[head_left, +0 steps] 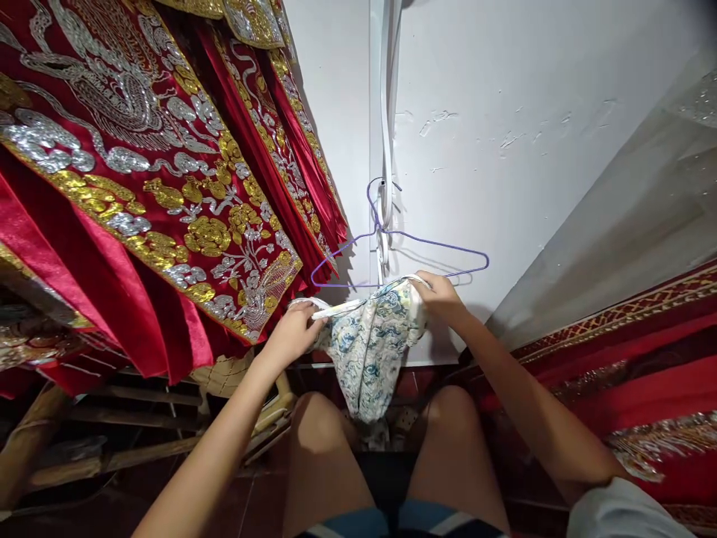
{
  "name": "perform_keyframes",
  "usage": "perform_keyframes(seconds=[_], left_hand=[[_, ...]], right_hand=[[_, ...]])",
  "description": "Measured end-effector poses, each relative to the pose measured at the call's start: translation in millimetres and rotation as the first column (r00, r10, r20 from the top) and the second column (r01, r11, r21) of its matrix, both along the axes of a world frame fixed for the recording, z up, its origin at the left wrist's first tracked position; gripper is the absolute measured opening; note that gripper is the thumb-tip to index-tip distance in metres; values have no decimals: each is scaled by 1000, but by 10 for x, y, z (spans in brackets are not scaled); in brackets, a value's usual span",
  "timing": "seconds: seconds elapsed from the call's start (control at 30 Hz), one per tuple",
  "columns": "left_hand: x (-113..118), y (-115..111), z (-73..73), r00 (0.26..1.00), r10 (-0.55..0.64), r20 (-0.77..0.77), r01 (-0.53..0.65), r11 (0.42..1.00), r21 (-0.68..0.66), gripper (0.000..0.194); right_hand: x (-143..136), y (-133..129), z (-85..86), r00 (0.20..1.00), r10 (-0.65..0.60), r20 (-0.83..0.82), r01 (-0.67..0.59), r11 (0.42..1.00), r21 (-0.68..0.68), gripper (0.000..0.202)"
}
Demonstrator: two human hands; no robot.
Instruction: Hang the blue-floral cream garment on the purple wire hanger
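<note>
A white garment with a blue and green pattern [373, 351] hangs down above my knees, its pale trimmed edge held out between both hands. My left hand [299, 325] is closed on the upper edge at its left side. On the other side, my right hand [440, 295] pinches the trim at the upper right corner. Just behind the garment, a purple wire hanger [431, 243] hangs by its hook at the white pipe or cable against the wall. The garment's top edge overlaps the hanger's lower bar, and I cannot tell whether they touch.
Red cloths embroidered in gold and silver [224, 217] hang at the left. Beneath them stands a bamboo frame [151, 456]. The white wall [476, 134] is straight ahead, with a white vertical pipe or cable [385, 112]. More red decorated fabric [661, 373] lies along the right.
</note>
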State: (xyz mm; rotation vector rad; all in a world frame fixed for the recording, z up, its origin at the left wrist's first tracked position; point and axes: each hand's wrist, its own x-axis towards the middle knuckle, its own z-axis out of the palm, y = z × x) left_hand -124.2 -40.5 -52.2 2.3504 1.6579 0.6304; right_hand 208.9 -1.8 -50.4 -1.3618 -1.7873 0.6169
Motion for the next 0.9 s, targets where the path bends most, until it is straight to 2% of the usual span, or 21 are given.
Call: perform_keyframes(seconds=[0.07,0.2,0.3,0.4,0.43,0.5,0.53,0.57,0.67,0.73,0.8,0.9], left_hand=[[-21,28,72,1000,-7,-2,7,1000,23,33],[7,88,131,999,-34,42,33,999,30,22],[125,124,227,990,-71,119,46,978,202,14],[300,198,402,968,-176,177,105,931,351,8],[352,240,461,956,-206,211,117,922,369,9],[423,338,549,921,-236,309,110,921,375,24],[439,387,575,903,-239,357,100,925,367,30],[444,430,589,889,-239,392,94,931,354,33],[429,502,582,880,-222,421,95,949,302,26],[426,512,571,877,-202,437,86,959,270,25],[432,521,578,865,-190,464,87,968,236,28],[416,577,633,848,-168,503,64,974,216,28]], right_hand=[[78,-41,54,999,-39,5,39,999,-4,32],[175,-139,184,1000,-11,3,12,999,-47,36],[156,-166,197,1000,17,2,-17,996,-83,37],[116,-214,165,995,99,-20,-101,989,-107,37],[115,-247,159,990,136,-24,-138,986,-97,35],[152,-336,165,985,171,-27,-172,984,-44,26],[193,-383,177,987,155,-34,-155,988,-11,25],[248,-424,193,993,109,-50,-107,994,27,37],[472,-450,251,984,-130,-122,146,980,133,86],[629,-363,293,964,-248,-92,261,949,175,95],[752,-227,354,957,-288,20,280,943,179,83],[853,-73,527,957,-237,167,217,968,130,45]])
